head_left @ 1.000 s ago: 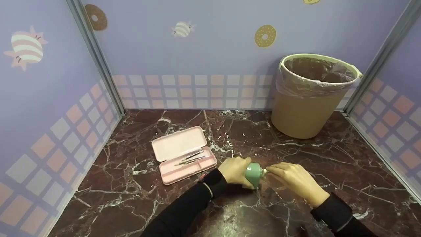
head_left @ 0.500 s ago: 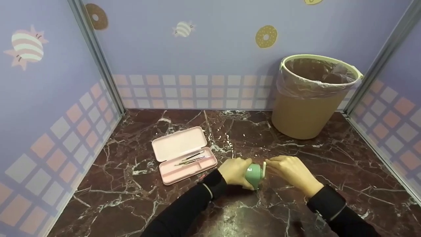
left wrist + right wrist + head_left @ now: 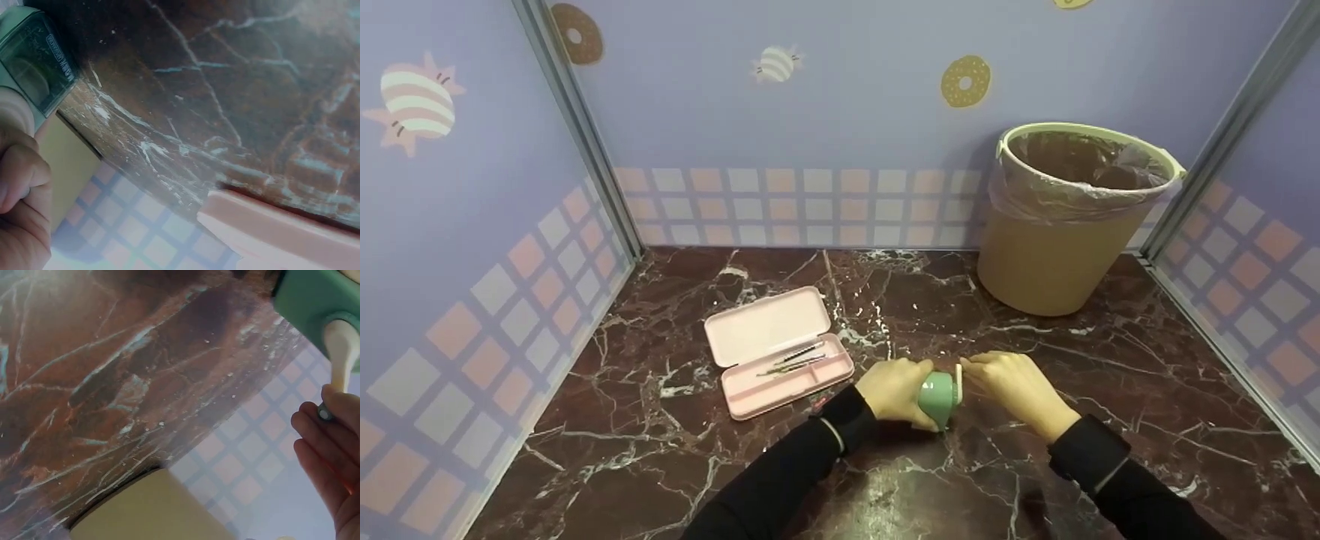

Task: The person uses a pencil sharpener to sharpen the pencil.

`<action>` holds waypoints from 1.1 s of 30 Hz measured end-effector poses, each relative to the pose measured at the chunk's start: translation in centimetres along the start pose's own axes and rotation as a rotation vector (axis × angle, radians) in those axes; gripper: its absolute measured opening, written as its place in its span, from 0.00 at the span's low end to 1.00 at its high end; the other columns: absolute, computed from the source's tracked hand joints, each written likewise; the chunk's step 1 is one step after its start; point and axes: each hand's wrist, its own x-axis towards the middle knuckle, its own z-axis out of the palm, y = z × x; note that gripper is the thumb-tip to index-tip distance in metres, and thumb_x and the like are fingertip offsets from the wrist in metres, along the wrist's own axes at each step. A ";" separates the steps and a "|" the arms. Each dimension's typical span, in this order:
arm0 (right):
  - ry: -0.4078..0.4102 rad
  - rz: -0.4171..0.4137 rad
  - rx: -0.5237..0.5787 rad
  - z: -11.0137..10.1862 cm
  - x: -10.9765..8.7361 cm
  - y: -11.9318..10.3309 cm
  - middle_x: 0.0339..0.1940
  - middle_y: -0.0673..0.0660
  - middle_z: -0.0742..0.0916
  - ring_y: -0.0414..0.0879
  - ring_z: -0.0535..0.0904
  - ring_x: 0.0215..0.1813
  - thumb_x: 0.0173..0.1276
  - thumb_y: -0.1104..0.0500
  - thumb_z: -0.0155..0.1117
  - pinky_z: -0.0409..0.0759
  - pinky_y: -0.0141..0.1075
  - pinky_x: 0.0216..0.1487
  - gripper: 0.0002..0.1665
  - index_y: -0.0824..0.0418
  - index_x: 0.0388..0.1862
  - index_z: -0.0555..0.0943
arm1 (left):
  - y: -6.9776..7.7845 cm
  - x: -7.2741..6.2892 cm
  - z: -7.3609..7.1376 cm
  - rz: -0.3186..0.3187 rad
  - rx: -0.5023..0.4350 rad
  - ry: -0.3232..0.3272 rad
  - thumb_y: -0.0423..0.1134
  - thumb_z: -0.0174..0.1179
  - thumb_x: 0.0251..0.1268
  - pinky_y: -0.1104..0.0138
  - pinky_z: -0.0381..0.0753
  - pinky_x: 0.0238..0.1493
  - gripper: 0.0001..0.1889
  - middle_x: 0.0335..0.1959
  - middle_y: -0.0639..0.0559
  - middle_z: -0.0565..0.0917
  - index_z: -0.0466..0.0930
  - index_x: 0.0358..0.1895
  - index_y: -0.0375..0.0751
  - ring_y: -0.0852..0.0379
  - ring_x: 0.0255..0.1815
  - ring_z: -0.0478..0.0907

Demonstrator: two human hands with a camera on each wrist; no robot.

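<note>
A green crank pencil sharpener (image 3: 937, 399) is gripped by my left hand (image 3: 894, 390), which covers its left side. Its clear shavings drawer (image 3: 42, 62) shows dark bits inside in the left wrist view. On the right face sits a cream crank handle (image 3: 341, 354), ending in a small green knob (image 3: 324, 412). My right hand (image 3: 1009, 382) pinches the crank's end between thumb and fingers. No pencil shows at the sharpener; its far side is hidden by the left hand. Left of the hands lies an opened pink pencil case (image 3: 769, 330) with several slim pencils (image 3: 795, 361) inside.
A tan waste bin (image 3: 1046, 255) lined with a clear bag stands at the back right. Pale crumbs or marks dot the dark marble tabletop (image 3: 660, 450) behind the sharpener. Patterned panels (image 3: 810, 120) close off the back and both sides.
The crank handle has turned round on the sharpener, and my right hand has moved slightly up and left with it. My left hand has kept the sharpener in place.
</note>
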 end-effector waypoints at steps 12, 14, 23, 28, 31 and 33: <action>-0.051 0.041 0.030 0.7 0.4 -0.1 0.31 0.54 0.92 0.50 0.88 0.28 0.59 0.64 0.75 0.85 0.42 0.30 0.10 0.59 0.41 0.91 | -0.3 -0.1 0.1 -0.009 -0.005 0.015 0.64 0.80 0.39 0.63 0.85 0.36 0.37 0.38 0.54 0.88 0.77 0.49 0.47 0.57 0.36 0.86; -0.068 0.048 0.033 0.9 0.4 -0.1 0.32 0.55 0.93 0.50 0.88 0.29 0.60 0.64 0.74 0.85 0.43 0.30 0.10 0.60 0.42 0.91 | -0.3 -0.1 0.1 -0.007 -0.010 0.011 0.64 0.80 0.40 0.63 0.85 0.37 0.37 0.38 0.54 0.88 0.77 0.49 0.47 0.57 0.37 0.85; -0.107 0.069 0.090 1.4 0.2 0.0 0.34 0.56 0.93 0.51 0.89 0.32 0.63 0.64 0.72 0.87 0.43 0.34 0.08 0.62 0.41 0.91 | -0.2 -0.3 -0.1 -0.001 -0.005 0.039 0.63 0.80 0.38 0.65 0.82 0.31 0.34 0.35 0.55 0.87 0.77 0.45 0.47 0.58 0.33 0.84; -0.104 0.093 0.103 1.7 0.0 -0.2 0.32 0.54 0.93 0.50 0.89 0.31 0.62 0.64 0.73 0.86 0.44 0.33 0.06 0.60 0.38 0.91 | -0.1 -0.3 -0.2 -0.007 -0.009 0.044 0.63 0.80 0.38 0.65 0.83 0.33 0.35 0.37 0.55 0.88 0.78 0.47 0.48 0.58 0.34 0.85; -0.127 0.105 0.126 2.2 -0.6 -0.5 0.29 0.53 0.92 0.49 0.87 0.28 0.60 0.65 0.74 0.84 0.43 0.31 0.03 0.59 0.33 0.90 | 0.0 -0.4 -0.1 -0.003 -0.016 0.046 0.63 0.81 0.38 0.65 0.83 0.34 0.35 0.37 0.55 0.88 0.78 0.48 0.48 0.58 0.35 0.85; -0.149 0.106 0.147 2.6 -1.1 -0.7 0.26 0.52 0.91 0.48 0.86 0.27 0.58 0.65 0.75 0.83 0.43 0.30 0.03 0.57 0.29 0.88 | 0.0 -0.4 -0.1 0.001 -0.015 0.047 0.63 0.81 0.38 0.65 0.83 0.34 0.35 0.37 0.55 0.88 0.78 0.48 0.48 0.58 0.35 0.85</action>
